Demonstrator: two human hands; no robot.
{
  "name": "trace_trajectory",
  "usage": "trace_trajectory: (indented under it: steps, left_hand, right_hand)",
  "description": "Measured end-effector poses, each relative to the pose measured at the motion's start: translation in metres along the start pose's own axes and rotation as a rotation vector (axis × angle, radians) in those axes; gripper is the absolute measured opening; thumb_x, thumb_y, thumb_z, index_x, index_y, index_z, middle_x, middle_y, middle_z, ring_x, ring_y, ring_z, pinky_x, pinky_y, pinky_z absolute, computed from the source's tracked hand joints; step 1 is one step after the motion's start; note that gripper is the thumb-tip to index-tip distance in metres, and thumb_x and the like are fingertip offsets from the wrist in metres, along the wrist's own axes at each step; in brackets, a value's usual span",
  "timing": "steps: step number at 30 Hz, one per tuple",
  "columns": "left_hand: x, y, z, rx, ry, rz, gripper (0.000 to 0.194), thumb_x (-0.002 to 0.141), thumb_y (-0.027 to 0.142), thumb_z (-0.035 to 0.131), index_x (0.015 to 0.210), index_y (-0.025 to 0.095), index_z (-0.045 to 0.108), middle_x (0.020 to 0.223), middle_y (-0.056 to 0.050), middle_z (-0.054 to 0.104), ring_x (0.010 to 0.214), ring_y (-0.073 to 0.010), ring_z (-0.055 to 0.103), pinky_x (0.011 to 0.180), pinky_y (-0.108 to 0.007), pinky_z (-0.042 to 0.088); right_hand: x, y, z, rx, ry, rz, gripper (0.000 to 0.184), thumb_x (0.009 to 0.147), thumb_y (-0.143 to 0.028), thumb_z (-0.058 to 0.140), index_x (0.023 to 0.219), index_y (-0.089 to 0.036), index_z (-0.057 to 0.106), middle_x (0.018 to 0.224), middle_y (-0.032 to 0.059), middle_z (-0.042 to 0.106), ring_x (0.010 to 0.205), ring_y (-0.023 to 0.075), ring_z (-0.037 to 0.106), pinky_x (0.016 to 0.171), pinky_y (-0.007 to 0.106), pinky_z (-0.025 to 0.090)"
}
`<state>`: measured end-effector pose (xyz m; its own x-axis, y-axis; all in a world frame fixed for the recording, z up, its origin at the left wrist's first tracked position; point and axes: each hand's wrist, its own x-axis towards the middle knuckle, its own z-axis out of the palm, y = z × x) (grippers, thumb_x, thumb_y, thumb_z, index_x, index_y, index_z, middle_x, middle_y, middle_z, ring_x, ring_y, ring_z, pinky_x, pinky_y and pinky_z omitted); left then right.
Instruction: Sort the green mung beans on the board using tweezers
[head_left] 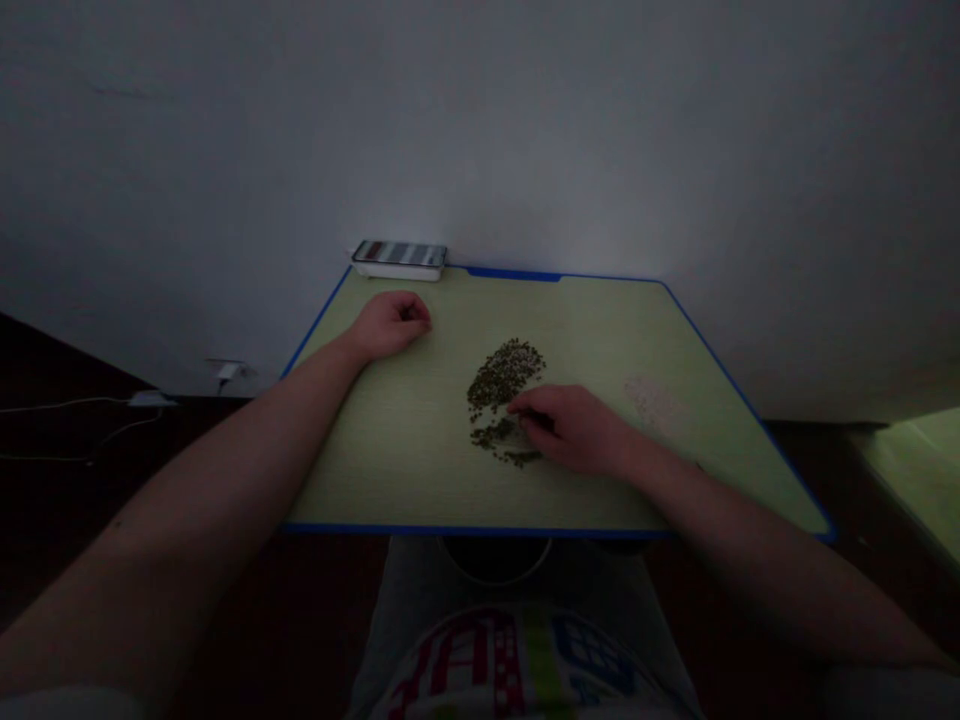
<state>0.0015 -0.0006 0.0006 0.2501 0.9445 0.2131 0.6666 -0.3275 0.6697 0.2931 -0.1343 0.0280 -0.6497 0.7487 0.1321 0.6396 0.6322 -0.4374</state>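
Nearest is a shirt [517, 665] with bold print, below the blue-edged surface [405, 430]. There, small dark pieces [501, 380] lie heaped mid-surface, and the right hand [566, 428], fingers curled narrow, is at their near right side, any grip too dim to tell. The left hand [391, 324] rests loosely curled near the white box [397, 269], its contents hidden.

The right hand [574, 430] covers some of the dark grains [504, 375], each too small to identify, the table [397, 420] hides part of a round container [495, 560], and the view's bottom edge cuts off the shirt [534, 655].
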Motion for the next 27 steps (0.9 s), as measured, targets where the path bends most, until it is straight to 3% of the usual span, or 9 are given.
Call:
trace_trajectory:
  steps: [27]
  left_hand:
    - [0.0,-0.0004,-0.0001,-0.012,-0.005,-0.007,0.016,0.064,0.029,0.061,0.073,0.015,0.062,0.062,0.001,0.055,0.06,-0.0117,0.048,0.057,-0.025,0.039]
  right_hand:
    - [0.006,-0.0043,0.0079,0.017,0.025,-0.035,0.029,0.087,-0.016,0.049,0.11,-0.014,0.067,0.1,0.0102,0.072,0.091,0.0198,0.066,0.08,0.03,0.048]
